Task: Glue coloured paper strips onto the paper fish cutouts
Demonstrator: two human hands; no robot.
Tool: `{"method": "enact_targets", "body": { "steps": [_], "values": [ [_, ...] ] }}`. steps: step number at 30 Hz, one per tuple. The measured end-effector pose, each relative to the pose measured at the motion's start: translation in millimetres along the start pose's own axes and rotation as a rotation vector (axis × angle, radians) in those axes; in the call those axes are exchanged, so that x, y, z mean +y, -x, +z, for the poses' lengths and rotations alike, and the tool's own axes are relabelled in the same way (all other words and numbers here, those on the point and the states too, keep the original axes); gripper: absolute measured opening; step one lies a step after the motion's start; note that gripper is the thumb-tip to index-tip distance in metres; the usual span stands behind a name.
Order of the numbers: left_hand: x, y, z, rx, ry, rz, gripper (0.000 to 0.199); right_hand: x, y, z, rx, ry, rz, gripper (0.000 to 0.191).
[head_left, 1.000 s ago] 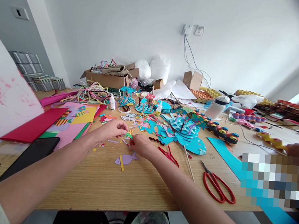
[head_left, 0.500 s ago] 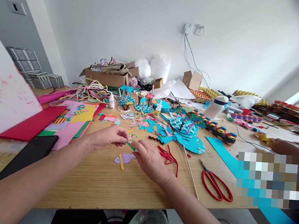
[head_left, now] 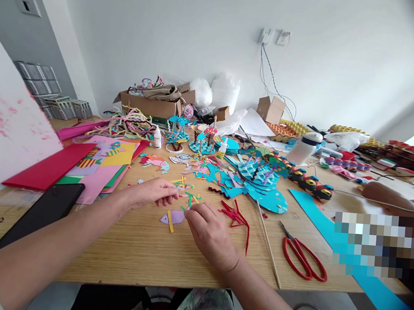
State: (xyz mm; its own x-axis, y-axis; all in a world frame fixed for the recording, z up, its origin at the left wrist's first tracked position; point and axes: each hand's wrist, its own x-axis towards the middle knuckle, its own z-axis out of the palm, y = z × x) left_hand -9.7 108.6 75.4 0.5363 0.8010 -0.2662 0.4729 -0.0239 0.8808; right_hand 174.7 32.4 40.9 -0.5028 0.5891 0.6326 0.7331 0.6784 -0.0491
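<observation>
A small purple paper fish (head_left: 178, 216) lies flat on the table, with a yellow paper strip (head_left: 170, 221) across it behind the head. My right hand (head_left: 210, 235) is over the fish's tail end, fingers curled and pressed together; whatever they pinch is hidden. Above and left of the fish, my left hand (head_left: 162, 192) hovers with its fingers closed, and I cannot make out anything between them. Just beyond both hands is a loose scatter of narrow green and yellow paper strips (head_left: 190, 198).
Red-handled scissors (head_left: 304, 256), a thin wooden stick (head_left: 269, 244) and red pipe cleaners (head_left: 236, 216) lie to the right. At left are a black phone (head_left: 40, 214) and coloured paper sheets (head_left: 94, 185). Glue bottles (head_left: 157, 138) stand behind. Another person's arm (head_left: 384, 198) reaches in at far right.
The green strip that was between my hands is no longer seen there. My hands have moved slightly apart, the right one lowering toward the fish's tail. The other person's hand has shifted.
</observation>
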Motion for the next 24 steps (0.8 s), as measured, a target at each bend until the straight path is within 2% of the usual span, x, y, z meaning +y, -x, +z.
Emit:
{"method": "enact_targets", "body": {
  "steps": [3, 6, 13, 16, 24],
  "values": [
    [3.0, 1.2, 4.6, -0.002, -0.068, -0.043, 0.044, -2.2, 0.2, -1.8, 0.047, -0.029, -0.008, 0.021],
    [8.0, 4.3, 10.1, -0.062, -0.019, -0.013, 0.045, -3.9, -0.1, -3.4, 0.054, -0.025, -0.012, 0.022],
    [10.9, 8.4, 13.6, -0.147, 0.096, 0.031, 0.032, -5.6, 1.3, -0.2, 0.031, 0.015, -0.025, 0.022],
    [7.8, 6.1, 12.9, -0.125, 0.093, 0.05, 0.025, -6.7, 2.6, 0.6, 0.008, 0.007, -0.019, 0.023],
    [-6.6, -4.7, 12.0, -0.001, -0.19, 0.103, 0.009, -11.8, 5.6, 7.4, -0.131, 0.047, 0.011, 0.017]
  ]
}}
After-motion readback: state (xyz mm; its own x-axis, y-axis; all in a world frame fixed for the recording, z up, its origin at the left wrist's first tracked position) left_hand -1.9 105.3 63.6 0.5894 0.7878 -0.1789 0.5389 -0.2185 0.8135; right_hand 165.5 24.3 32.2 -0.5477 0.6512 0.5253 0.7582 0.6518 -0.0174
